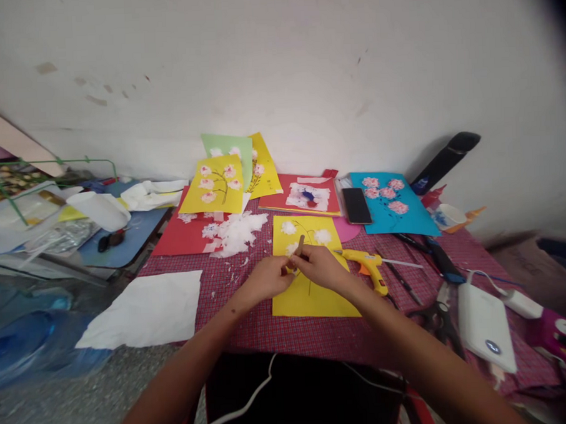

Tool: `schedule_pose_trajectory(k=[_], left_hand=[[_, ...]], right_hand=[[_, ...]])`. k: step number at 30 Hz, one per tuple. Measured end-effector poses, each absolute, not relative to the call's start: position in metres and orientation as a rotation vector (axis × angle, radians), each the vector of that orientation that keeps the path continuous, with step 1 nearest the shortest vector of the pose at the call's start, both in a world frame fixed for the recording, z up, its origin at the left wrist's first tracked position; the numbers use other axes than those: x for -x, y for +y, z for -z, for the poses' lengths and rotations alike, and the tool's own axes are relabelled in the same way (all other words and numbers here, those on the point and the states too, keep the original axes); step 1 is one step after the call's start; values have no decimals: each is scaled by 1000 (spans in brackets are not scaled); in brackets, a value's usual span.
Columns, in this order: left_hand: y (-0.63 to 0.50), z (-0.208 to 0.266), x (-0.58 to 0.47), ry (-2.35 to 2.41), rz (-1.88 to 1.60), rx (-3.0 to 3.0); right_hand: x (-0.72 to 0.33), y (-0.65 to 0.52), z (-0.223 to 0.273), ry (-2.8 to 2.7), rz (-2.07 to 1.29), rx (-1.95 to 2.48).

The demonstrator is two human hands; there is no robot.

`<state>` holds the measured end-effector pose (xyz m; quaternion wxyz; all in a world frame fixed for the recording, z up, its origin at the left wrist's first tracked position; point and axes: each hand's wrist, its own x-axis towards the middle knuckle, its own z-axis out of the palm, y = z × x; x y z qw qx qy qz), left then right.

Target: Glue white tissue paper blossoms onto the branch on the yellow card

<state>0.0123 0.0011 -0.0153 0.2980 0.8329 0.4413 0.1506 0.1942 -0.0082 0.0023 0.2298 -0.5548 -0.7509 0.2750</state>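
Observation:
Over a yellow sheet (287, 302) with a drawn branch and white tissue blossoms, my two hands meet at the fingertips. My right hand (322, 268) is closed around a short, flat brown stick (301, 244) that points up and away. My left hand (271, 277) is pinched against it from the other side; what lies between its fingers is hidden. A white tissue blossom (322, 236) sits on the sheet just beyond my right hand. To the right, a yellow glue gun (370, 267) lies on the cloth with a clear glue stick in its back.
Torn tissue (241, 232) is heaped at the left, with a white sheet (146, 312) nearer. Finished blossom cards (214, 187) lean behind; a blue card (419, 212) and phone (356, 206) lie right. Scissors (438, 321) and a white power bank (485, 328) crowd the right edge.

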Motion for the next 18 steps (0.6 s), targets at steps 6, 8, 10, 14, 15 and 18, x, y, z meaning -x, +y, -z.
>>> schedule_pose_trajectory(k=[6,8,10,14,15,18], left_hand=[[3,18,-16,1230,-383,-2270],[3,18,-16,1227,-390,-2277],[3,18,-16,1224,-395,-2278],[2,17,-16,1236,-395,-2270],[2,17,-15,1239,-396,-2266],[2,17,-15,1236,-414,-2248]], right_hand=[[-194,-10,-4,-2040,-757,1546],[-194,-10,-5,-2028,-750,1554],[-194,-11,-6,-2020,-749,1555],[-194,-12,-6,-2005,-751,1558],[-194,-12,-6,-2002,-750,1560],[-194,-13,-4,-1998,-753,1562]])
